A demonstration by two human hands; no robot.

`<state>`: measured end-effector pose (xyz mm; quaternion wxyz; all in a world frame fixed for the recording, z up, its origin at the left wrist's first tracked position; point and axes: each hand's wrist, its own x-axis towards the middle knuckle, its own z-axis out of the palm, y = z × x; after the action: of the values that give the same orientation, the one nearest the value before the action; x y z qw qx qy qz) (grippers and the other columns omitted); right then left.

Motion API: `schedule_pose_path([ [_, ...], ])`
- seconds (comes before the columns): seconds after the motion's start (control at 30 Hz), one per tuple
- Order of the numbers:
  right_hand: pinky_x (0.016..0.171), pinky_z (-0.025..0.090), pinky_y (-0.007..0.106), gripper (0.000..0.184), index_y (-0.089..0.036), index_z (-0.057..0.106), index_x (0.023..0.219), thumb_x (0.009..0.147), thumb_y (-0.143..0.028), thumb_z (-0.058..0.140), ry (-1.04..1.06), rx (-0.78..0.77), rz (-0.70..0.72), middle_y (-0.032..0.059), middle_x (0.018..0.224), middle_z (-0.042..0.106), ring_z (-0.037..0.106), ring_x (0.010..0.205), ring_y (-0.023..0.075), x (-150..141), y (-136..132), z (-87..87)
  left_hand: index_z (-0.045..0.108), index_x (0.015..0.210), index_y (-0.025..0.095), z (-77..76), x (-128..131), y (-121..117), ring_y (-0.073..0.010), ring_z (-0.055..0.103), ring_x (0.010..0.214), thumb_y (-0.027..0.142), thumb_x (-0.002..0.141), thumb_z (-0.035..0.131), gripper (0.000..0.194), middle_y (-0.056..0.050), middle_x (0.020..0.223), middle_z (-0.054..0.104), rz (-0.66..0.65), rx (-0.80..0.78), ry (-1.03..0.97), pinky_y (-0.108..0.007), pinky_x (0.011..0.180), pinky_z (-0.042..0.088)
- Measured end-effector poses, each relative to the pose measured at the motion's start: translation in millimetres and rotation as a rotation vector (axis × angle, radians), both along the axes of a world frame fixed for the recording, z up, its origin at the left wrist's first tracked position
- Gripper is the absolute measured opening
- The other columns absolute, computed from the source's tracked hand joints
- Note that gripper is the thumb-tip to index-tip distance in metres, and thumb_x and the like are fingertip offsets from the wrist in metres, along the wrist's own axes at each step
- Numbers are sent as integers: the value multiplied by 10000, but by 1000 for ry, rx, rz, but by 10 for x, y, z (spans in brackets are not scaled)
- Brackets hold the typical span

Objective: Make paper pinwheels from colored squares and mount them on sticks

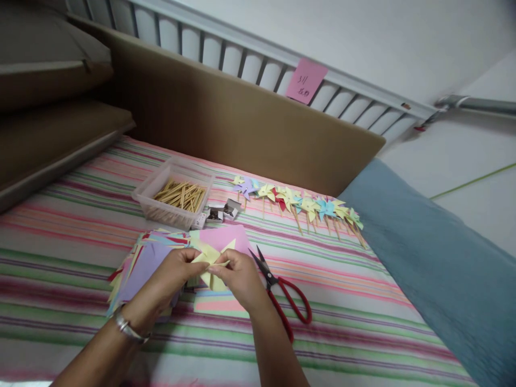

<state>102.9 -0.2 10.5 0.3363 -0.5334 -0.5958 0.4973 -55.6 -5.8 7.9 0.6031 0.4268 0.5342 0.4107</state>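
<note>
A pale yellow paper pinwheel (217, 282) with folded blades is held between my two hands. My left hand (180, 267) pinches it from the left side, thumb and fingers near its middle. From the right, my right hand (237, 273) pinches the folded paper close to the centre. Under the hands lies a pink paper sheet (236, 235) with other coloured sheets. A stack of coloured paper (139, 269) sits left of them, partly behind my left forearm. Red-handled scissors (278, 285) rest with blades slightly apart, right of my right hand.
A clear plastic box (161, 207) holds many wooden sticks (183, 194). Beside it stand small open boxes (230, 209) with tiny dark pieces. A row of pinwheels on sticks (308, 207) lies farther back. Behind are a cardboard panel (242, 123) and, at left, stacked cardboard (52, 140).
</note>
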Motion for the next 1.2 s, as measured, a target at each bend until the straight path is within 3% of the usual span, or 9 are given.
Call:
schedule_pose_path([
  [0.23, 428, 250, 182, 172, -170, 559, 602, 658, -269, 688, -8, -10, 1, -77, 481, 412, 335, 462, 72, 0, -9, 6, 674, 622, 131, -9, -22, 9, -139, 501, 557, 285, 617, 667, 154, 11, 555, 579, -80, 10, -47, -249, 567, 369],
  [0.47, 420, 253, 179, 142, -170, 538, 586, 632, -235, 656, 11, -26, -17, -73, 482, 430, 342, 456, 72, -22, 7, 24, 657, 587, 140, 60, -12, -20, -176, 553, 605, 311, 621, 667, 175, -21, 580, 613, -105, -25, -69, -266, 590, 402],
  [0.7, 417, 260, 180, 89, -179, 533, 584, 630, -201, 606, 9, -32, -28, -80, 466, 411, 344, 439, 71, -31, 13, 4, 671, 620, 130, 21, -40, -6, -143, 513, 573, 311, 623, 708, 185, -13, 593, 616, -102, -17, -72, -256, 584, 370],
  [0.97, 431, 282, 176, 106, -172, 572, 674, 642, -222, 660, 102, -61, 3, -80, 495, 441, 363, 446, 66, -39, -20, 69, 680, 653, 131, 13, -53, 5, -170, 566, 624, 290, 665, 682, 159, -39, 656, 663, -121, -33, -187, -273, 632, 405],
  [1.07, 493, 378, 193, 303, -186, 573, 908, 623, -197, 673, 301, -105, -37, -54, 606, 574, 496, 512, 94, -54, -17, 139, 679, 652, 142, 57, -45, 4, -162, 564, 599, 288, 644, 707, 149, -25, 624, 665, -16, -52, -224, -262, 621, 412],
  [1.2, 634, 466, 262, 569, -192, 494, 1146, 625, -235, 719, 422, -83, -209, -3, 742, 660, 618, 678, 158, -84, 4, 136, 692, 693, 155, 97, -1, -13, -163, 582, 626, 277, 636, 721, 138, -13, 624, 678, 135, -24, -256, -251, 640, 427],
])
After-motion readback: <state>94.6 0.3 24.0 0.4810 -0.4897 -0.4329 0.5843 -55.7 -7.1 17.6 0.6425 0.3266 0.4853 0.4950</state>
